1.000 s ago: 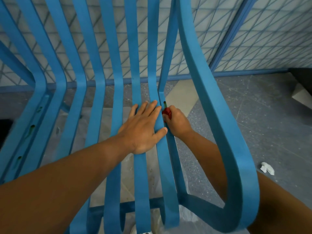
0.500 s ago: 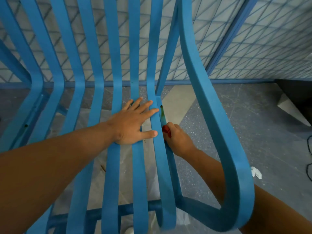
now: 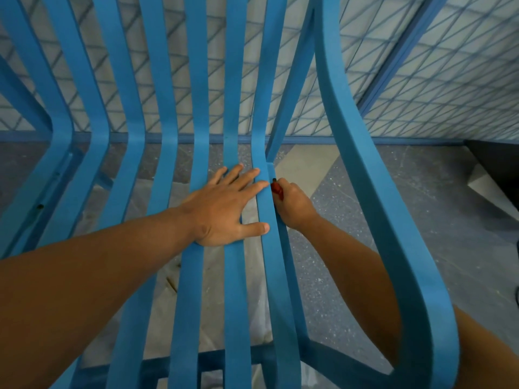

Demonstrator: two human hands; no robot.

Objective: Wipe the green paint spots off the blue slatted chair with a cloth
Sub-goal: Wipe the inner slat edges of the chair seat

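Our right hand (image 3: 293, 204) is curled into a closed fist around a small red cloth (image 3: 277, 189), only a bit of which shows above the knuckles, and it presses that cloth against the outer edge of the slat just right of the seat's last flat slat. Our left hand (image 3: 224, 210) grips nothing: it lies flat and spread, palm down, fingers (image 3: 247, 175) fanned across two seat slats with the thumb stretched toward the right one. The blue slatted chair (image 3: 373, 209) fills the view, its slats smooth, matte-painted and ribbon-like, running up the back, bending at the seat and curving down toward us; the right armrest loops in a broad, thick band around our right forearm. A tiny dark spot (image 3: 274, 179) sits on the slat edge just above the cloth, touching or nearly touching it; we cannot tell its colour for certain. Under the chair a pale sheet (image 3: 213, 282) lies over a grey speckled floor (image 3: 421, 220). Behind stands a pale wall (image 3: 421, 88) crossed by a thin diagonal grid, with a blue vertical post. Both bare forearms reach forward, the left over the seat, the right threaded through the armrest loop.
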